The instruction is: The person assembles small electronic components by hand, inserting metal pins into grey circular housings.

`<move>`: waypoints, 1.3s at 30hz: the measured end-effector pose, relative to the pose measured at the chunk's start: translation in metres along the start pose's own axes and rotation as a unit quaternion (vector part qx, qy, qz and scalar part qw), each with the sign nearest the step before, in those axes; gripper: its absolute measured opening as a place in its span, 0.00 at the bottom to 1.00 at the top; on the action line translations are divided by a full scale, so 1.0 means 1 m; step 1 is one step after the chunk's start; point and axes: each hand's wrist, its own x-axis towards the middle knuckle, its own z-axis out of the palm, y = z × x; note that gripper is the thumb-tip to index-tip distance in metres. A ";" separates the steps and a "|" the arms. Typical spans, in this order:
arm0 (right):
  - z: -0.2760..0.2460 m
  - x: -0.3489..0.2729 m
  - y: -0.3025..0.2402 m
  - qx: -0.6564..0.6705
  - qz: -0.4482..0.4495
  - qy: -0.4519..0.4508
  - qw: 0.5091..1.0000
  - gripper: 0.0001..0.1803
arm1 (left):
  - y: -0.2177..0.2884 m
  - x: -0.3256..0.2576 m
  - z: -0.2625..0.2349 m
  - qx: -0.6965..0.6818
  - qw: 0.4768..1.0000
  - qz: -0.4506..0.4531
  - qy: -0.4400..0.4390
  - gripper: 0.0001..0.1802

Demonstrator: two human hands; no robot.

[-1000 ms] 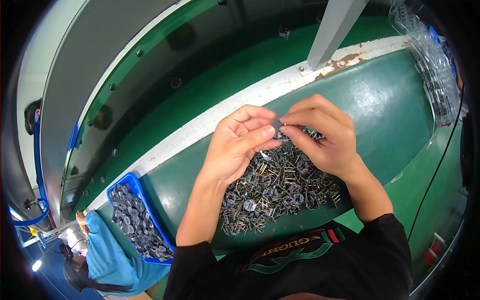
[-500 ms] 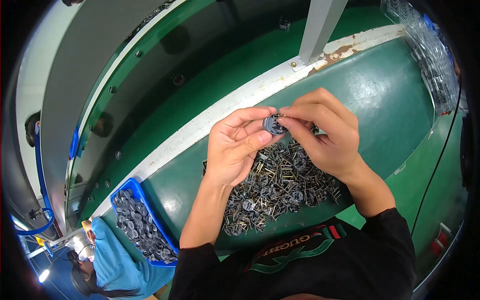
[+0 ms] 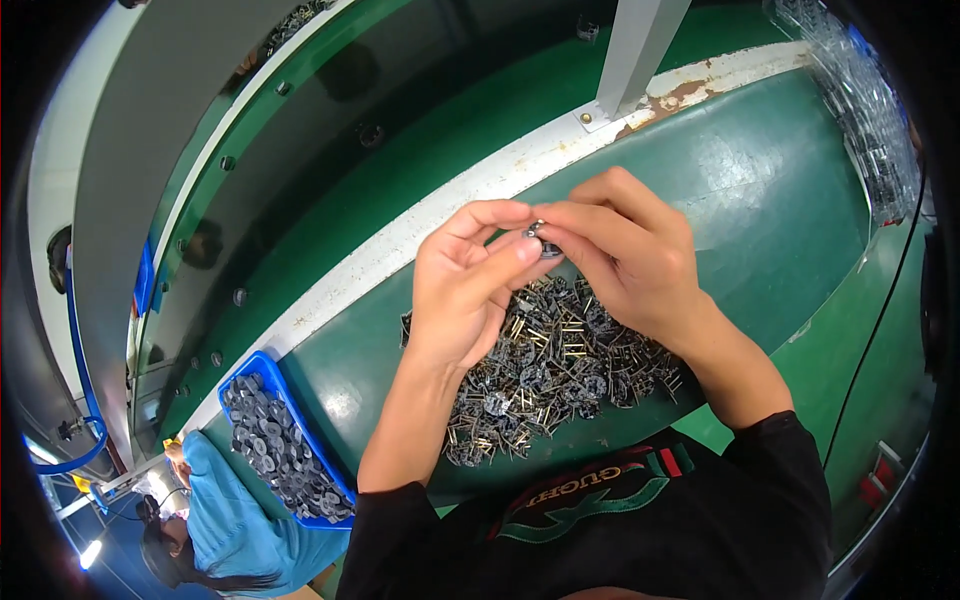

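Observation:
A small dark round part (image 3: pixel 546 249) with bits of metal showing is pinched between the fingertips of both hands. My left hand (image 3: pixel 462 275) grips it from the left with thumb and forefinger. From the right, my right hand (image 3: pixel 640 245) closes thumb and forefinger on its upper side. The fingers cover most of the part. Just below the hands lies a loose pile of small black parts with brass-coloured pins (image 3: pixel 550 370), spread on the green work surface (image 3: pixel 745 190).
A blue bin (image 3: pixel 262 362) full of grey round pieces stands left. Beyond the white ledge (image 3: pixel 400 238), a green conveyor belt (image 3: pixel 440 130) carries scattered small parts. A grey post (image 3: pixel 640 60) rises behind; clear plastic trays (image 3: pixel 850 120) are stacked far right. A person in blue (image 3: pixel 235 515) sits lower left.
Both hands have shifted slightly left, still holding the round part. The part has been tilted, so its flat grey side no longer shows. Parts on the belt have moved a little right and up.

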 end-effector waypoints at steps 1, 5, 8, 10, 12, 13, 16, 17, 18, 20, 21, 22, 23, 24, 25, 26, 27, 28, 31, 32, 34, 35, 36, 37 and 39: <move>0.000 0.000 0.000 0.001 0.001 -0.003 1.000 0.10 | 0.002 0.002 -0.003 0.023 0.999 -0.004 0.024 0.13; 0.000 0.002 -0.003 0.049 0.055 -0.088 0.993 0.09 | 0.013 0.010 -0.009 0.107 0.989 0.029 0.100 0.09; 0.002 -0.001 0.001 0.015 0.057 -0.157 0.986 0.06 | 0.036 0.025 -0.046 0.290 0.925 0.154 0.193 0.09; -0.001 -0.002 0.003 -0.029 0.022 -0.223 0.974 0.05 | 0.065 0.035 -0.075 0.412 0.847 0.192 0.274 0.10; 0.005 -0.006 0.000 -0.075 0.010 -0.274 0.959 0.07 | 0.085 0.040 -0.106 0.426 0.813 0.235 0.321 0.09; 0.008 -0.007 -0.004 -0.063 0.021 -0.281 0.958 0.06 | 0.097 0.037 -0.122 0.465 0.773 0.259 0.346 0.09; 0.015 -0.010 -0.006 -0.012 0.036 -0.291 0.956 0.05 | 0.112 0.034 -0.179 0.576 0.650 0.295 0.398 0.08; 0.012 -0.007 -0.009 0.000 0.046 -0.305 0.951 0.04 | 0.113 0.034 -0.189 0.601 0.626 0.281 0.410 0.08; 0.012 -0.005 -0.010 0.012 0.029 -0.309 0.950 0.04 | 0.110 0.034 -0.194 0.624 0.603 0.264 0.421 0.09; 0.011 -0.005 -0.009 0.058 0.079 -0.259 0.961 0.05 | 0.109 0.033 -0.188 0.632 0.606 0.246 0.416 0.11; 0.012 -0.005 -0.009 0.067 0.070 -0.265 0.959 0.05 | 0.113 0.029 -0.190 0.679 0.551 0.211 0.437 0.14; 0.010 -0.006 -0.009 0.095 0.114 -0.246 0.958 0.05 | 0.119 0.019 -0.193 0.678 0.546 0.210 0.445 0.14; 0.007 -0.007 -0.007 0.117 0.161 -0.223 0.954 0.06 | 0.127 0.011 -0.195 0.725 0.459 0.196 0.474 0.17; 0.003 -0.009 -0.003 0.116 0.159 -0.225 0.954 0.06 | 0.136 0.001 -0.197 0.765 0.368 0.179 0.497 0.19; -0.001 -0.011 -0.001 0.183 0.194 -0.220 0.938 0.06 | 0.142 -0.013 -0.203 0.776 0.300 0.116 0.542 0.23; -0.004 -0.012 0.002 0.245 0.233 -0.213 0.917 0.07 | 0.141 -0.022 -0.204 0.767 0.254 0.072 0.584 0.25; -0.001 -0.008 -0.003 0.299 0.222 -0.201 0.906 0.09 | 0.149 -0.041 -0.228 0.771 0.250 0.056 0.583 0.25; 0.002 -0.005 -0.011 0.301 0.220 -0.198 0.906 0.09 | 0.160 -0.066 -0.261 0.785 0.292 0.039 0.544 0.24; 0.005 -0.001 -0.015 0.358 0.270 -0.131 0.884 0.12 | 0.158 -0.081 -0.265 0.801 0.347 0.096 0.479 0.22; 0.002 0.000 -0.012 0.329 0.232 -0.142 0.904 0.13 | 0.154 -0.071 -0.248 0.763 0.418 0.121 0.479 0.21; -0.004 0.001 -0.007 0.290 0.199 -0.149 0.924 0.14 | 0.145 -0.051 -0.210 0.719 0.494 0.142 0.468 0.20; -0.009 0.003 -0.007 0.293 0.212 -0.149 0.920 0.14 | 0.143 -0.039 -0.184 0.646 0.611 0.185 0.419 0.20; -0.012 0.002 -0.005 0.292 0.231 -0.146 0.917 0.14 | 0.134 -0.025 -0.160 0.557 0.718 0.216 0.356 0.19; -0.009 0.001 -0.004 0.271 0.224 -0.122 0.928 0.13 | 0.125 -0.016 -0.131 0.557 0.741 0.221 0.303 0.19; -0.008 0.003 -0.003 0.205 0.184 -0.083 0.958 0.13 | 0.101 0.001 -0.074 0.546 0.786 0.229 0.176 0.20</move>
